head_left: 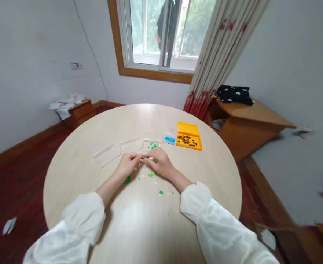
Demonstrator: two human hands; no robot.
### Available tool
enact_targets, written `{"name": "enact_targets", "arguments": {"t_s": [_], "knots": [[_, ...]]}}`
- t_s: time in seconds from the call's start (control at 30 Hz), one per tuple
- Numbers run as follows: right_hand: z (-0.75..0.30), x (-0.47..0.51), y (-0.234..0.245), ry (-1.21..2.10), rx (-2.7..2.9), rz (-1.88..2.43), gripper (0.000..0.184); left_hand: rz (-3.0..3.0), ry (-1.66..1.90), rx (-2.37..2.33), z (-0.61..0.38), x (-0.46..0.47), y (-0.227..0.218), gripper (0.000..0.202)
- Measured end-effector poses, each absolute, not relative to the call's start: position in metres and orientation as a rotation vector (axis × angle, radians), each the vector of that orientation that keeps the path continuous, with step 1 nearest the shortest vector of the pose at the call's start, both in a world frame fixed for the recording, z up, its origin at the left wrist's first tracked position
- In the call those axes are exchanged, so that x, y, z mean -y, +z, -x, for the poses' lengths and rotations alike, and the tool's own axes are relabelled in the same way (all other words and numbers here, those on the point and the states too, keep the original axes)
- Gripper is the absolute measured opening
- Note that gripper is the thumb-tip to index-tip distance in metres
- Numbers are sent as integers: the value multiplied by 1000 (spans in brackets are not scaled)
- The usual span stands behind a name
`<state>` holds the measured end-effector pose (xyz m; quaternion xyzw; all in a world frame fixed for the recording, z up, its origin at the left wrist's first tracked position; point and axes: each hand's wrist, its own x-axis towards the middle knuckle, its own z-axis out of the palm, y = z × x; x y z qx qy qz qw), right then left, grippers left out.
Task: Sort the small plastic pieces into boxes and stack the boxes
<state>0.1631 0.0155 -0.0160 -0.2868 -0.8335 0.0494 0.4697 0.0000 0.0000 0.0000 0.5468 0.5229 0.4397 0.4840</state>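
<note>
Over the middle of the round table, my left hand and my right hand meet at the fingertips. Both are closed in a pinch on a small yellowish piece, with a bit of green beside it. The fingers cover much of it, so its full shape is hidden. Small green pieces lie by my left wrist. Under my right hand are more green and yellow pieces. A larger green piece rests nearer to me, among a few pale bits. Just beyond my hands stands a clear tray with green pieces in it.
Two clear trays lie to the left of my hands. A small clear box of blue pieces stands beside an opened yellow case holding dark brown pieces. The round table ends near a wooden cabinet at right.
</note>
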Motion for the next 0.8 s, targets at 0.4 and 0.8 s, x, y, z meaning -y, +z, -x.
{"name": "enact_targets", "arguments": {"t_s": [0.4,0.8], "knots": [[-166,-17,-20,209,1971,837,9,-1103,1318,-1229,2,-5,1,38],[-181,-42,-33,505,1439,1171,31,-1092,1333,-1260,2,-2,4,34]]}}
